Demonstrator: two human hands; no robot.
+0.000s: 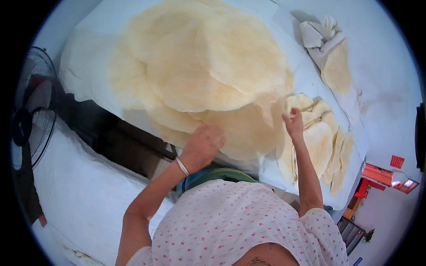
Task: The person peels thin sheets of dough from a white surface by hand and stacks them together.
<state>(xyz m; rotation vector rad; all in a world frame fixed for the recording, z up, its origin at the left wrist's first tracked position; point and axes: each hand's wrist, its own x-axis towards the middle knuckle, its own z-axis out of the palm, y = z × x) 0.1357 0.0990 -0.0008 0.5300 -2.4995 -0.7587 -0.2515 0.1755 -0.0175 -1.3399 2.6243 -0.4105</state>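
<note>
Large, thin, pale round sheets [173, 57] lie overlapping in a broad pile on the white-covered table [82, 66]. My left hand [205, 142], blurred and wearing a bangle, is over the pile's front edge at a lower round sheet; its fingertips are unclear. My right hand [293, 116] is closed in a pinch at the right edge of that lower sheet [244, 131], which ripples near it. Beside and behind my right hand, folded pale sheets [317, 144] lie stacked at the table's right.
A black fan [33, 111] stands at the left, beside a second white-covered surface [75, 190] and a dark gap. A crumpled cloth [317, 40] with a pale sheet lies at the upper right. Red furniture [375, 173] shows at the far right.
</note>
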